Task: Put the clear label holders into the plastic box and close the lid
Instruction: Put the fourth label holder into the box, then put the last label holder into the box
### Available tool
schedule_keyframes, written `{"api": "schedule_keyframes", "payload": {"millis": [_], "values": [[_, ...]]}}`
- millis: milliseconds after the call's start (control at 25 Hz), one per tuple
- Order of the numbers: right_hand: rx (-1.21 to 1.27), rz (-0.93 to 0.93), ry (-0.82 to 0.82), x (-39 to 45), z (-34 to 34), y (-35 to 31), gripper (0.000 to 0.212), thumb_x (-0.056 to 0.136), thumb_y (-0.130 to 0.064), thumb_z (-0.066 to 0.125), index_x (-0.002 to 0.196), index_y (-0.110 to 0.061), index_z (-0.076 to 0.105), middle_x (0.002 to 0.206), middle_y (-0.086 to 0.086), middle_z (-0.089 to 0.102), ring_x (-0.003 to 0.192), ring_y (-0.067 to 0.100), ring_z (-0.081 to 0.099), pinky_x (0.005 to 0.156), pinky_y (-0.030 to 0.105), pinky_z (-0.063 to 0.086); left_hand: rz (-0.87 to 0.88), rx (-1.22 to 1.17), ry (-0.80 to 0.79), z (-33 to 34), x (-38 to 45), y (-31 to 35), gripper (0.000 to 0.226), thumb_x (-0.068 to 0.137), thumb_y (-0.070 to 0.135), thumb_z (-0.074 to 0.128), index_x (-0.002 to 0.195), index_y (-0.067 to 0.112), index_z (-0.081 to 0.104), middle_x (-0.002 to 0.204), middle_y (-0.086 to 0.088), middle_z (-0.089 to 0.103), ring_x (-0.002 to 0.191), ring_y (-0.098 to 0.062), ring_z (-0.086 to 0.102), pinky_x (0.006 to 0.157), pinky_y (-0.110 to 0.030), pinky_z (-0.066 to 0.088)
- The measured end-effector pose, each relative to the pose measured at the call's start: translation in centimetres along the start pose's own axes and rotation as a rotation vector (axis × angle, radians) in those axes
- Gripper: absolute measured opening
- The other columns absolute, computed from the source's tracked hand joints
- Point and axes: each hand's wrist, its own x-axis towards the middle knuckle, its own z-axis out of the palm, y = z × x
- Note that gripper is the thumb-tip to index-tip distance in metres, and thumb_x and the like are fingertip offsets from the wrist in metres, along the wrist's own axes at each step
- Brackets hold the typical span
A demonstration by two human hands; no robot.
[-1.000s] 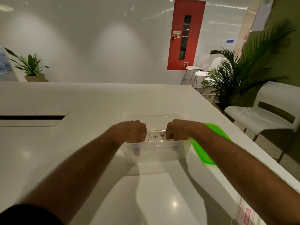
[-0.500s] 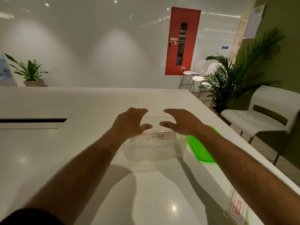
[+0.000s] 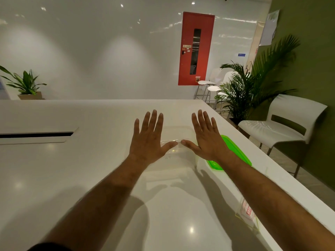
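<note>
bare forearms, dark sleeve (image 3: 49,246) at left elbow

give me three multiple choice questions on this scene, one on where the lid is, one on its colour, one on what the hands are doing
1. Where does the lid lie?
A. on the table to the right of the plastic box
B. snapped onto the box
C. on the white chair

2. What colour is the lid?
A. red
B. green
C. blue

3. How are the left hand and right hand?
A. both gripping the lid
B. one holding a label holder
C. both flat with fingers spread, holding nothing

Answers:
1. A, the lid lies on the table beside the box's right side, partly behind the right forearm.
2. B, it shows bright green against the white top.
3. C, both palms face down over the box with straight fingers and nothing held.
</note>
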Motion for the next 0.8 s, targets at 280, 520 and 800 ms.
{"api": "schedule_keyframes", "payload": {"millis": [280, 520, 800], "values": [[0.001, 0.061, -0.021, -3.4, -1.1, 1.2, 0.100, 0.082, -0.083, 0.009, 0.153, -0.020, -0.022, 0.163, 0.009, -0.025, 0.149, 0.025, -0.025, 0.122, 0.052, -0.006, 0.039, -0.022, 0.017, -0.5, -1.0, 2.7, 0.105, 0.076, 0.086, 0.011, 0.158, 0.021, -0.003, 0.166, -0.006, -0.009, 0.152, -0.028, -0.009, 0.120, -0.057, 0.000], [-0.036, 0.141, -0.057, -6.7, -2.5, 4.6, 0.101, 0.081, -0.083, 0.007, 0.153, -0.019, -0.022, 0.162, 0.010, -0.026, 0.149, 0.025, -0.025, 0.122, 0.053, -0.006, 0.116, -0.081, 0.016, -0.8, -1.8, 6.9, 0.106, 0.078, 0.086, 0.009, 0.158, 0.017, 0.000, 0.167, -0.009, -0.004, 0.153, -0.028, -0.004, 0.121, -0.056, 0.003], [-0.050, 0.232, -0.069, -11.2, -3.3, 9.5, 0.101, 0.078, -0.085, 0.003, 0.153, -0.021, -0.024, 0.162, 0.008, -0.028, 0.148, 0.023, -0.028, 0.122, 0.052, -0.008, 0.236, -0.168, -0.041, -1.0, -2.7, 14.0, 0.106, 0.078, 0.086, 0.007, 0.158, 0.017, -0.002, 0.167, -0.009, -0.006, 0.153, -0.027, -0.006, 0.121, -0.056, 0.003]]}}
